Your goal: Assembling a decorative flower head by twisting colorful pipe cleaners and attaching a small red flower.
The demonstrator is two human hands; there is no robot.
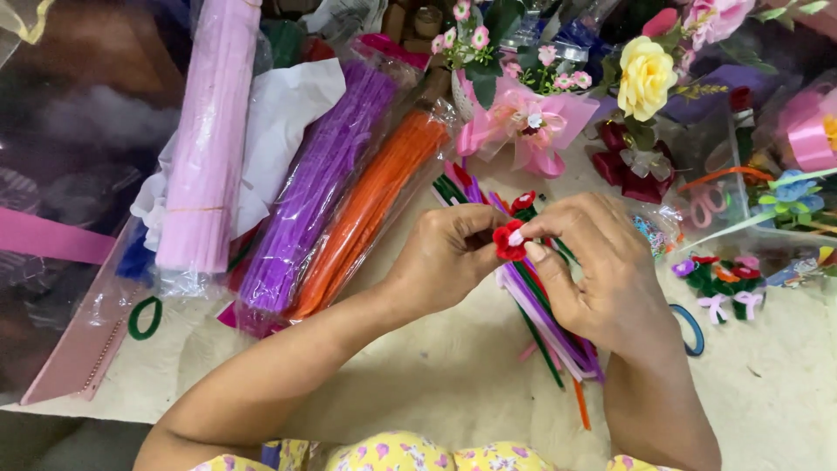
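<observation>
A: While both hands meet mid-surface, what's pinched? Quick.

B: Small red pipe-cleaner flower point(508, 242). Left hand point(445, 257) closed around it from the left, thumb and fingers curled tight. Right hand point(593, 266) pinches it from the right, fingertips point(520, 235) on the petals. Both grips closed, no gap showing.

A: Where is it relative to the surface?

B: Lifted just above the cream fleecy table cover point(436, 375), about centre, over a loose bundle of pipe cleaners point(545, 318) in purple, green and pink.

A: Key relation?

B: Flower sits between the two thumbs, equally near both hands. Can't tell whether it has a stem; anything below it merges with the loose bundle, whose long axis runs from upper left to lower right, under the right palm.

A: Surroundings?

B: Left side: bagged pipe-cleaner packs lying slanted, pink pack point(209, 139), purple pack point(318, 183), orange pack point(370, 209), side by side. Far edge: pink-wrapped mini bouquet point(527, 122), yellow artificial rose point(645, 77). Right edge: finished little flowers point(724, 281) in a clear bag, well apart from the hands. Green loop point(144, 318) near the left edge, blue loop point(693, 330) just beside the right wrist.
</observation>
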